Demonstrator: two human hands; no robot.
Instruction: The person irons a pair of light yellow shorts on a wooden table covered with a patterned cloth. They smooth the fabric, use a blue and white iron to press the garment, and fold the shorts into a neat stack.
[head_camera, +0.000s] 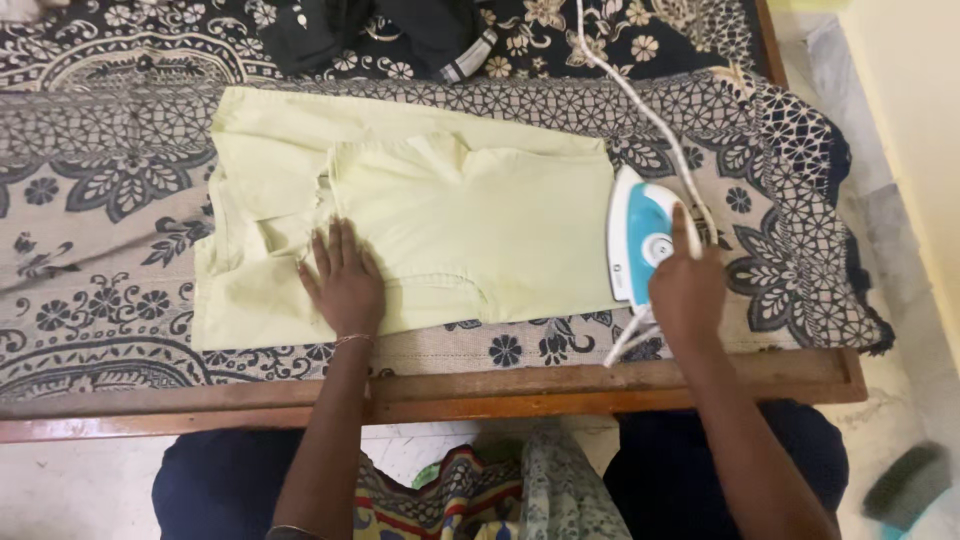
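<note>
Blue-and-white plastic fills my right hand (688, 290): I have it on the handle of the clothes iron (640, 245), forefinger stretched forward along the top, though how tightly the other fingers close around the handle I cannot tell from this view. The iron sits at the right edge of the pale green garment (400, 235), its soleplate down on the fabric, and its white cord (640, 110) runs up and away toward the far side of the table. My left hand (343, 283) lies flat on the garment, fingers spread and pressing the cloth down near its lower left part, with a thin bangle at the wrist. The garment is laid out folded across a black-and-beige patterned cloth (110, 190) that covers the surface. Along the near edge I see the wooden frame (480, 385) of the table. At the far side, some dark clothing (380, 35) rests on the patterned cloth.
</note>
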